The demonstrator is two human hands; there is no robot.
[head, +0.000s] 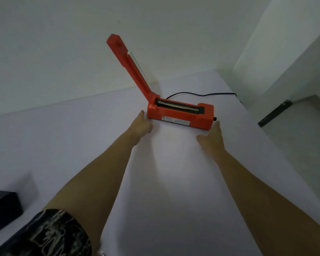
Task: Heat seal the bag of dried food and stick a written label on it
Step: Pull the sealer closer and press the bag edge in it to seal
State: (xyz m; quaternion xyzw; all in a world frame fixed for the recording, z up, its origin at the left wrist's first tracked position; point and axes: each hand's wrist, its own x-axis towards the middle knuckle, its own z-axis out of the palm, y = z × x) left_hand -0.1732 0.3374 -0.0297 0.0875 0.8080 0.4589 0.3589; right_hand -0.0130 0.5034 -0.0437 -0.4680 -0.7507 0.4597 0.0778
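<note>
A red heat sealer stands on the white table near the far wall, its lever arm raised steeply up and to the left. My left hand reaches out with straight fingers to the sealer's left end, fingertips at its corner. My right hand lies flat and open just in front of the sealer's right end, beside the small dark knob. Neither hand holds anything. No bag or label shows in this view.
A black power cord runs from behind the sealer to the right table edge. A dark box sits at the left near edge. A white wall rises behind, and the floor drops off on the right.
</note>
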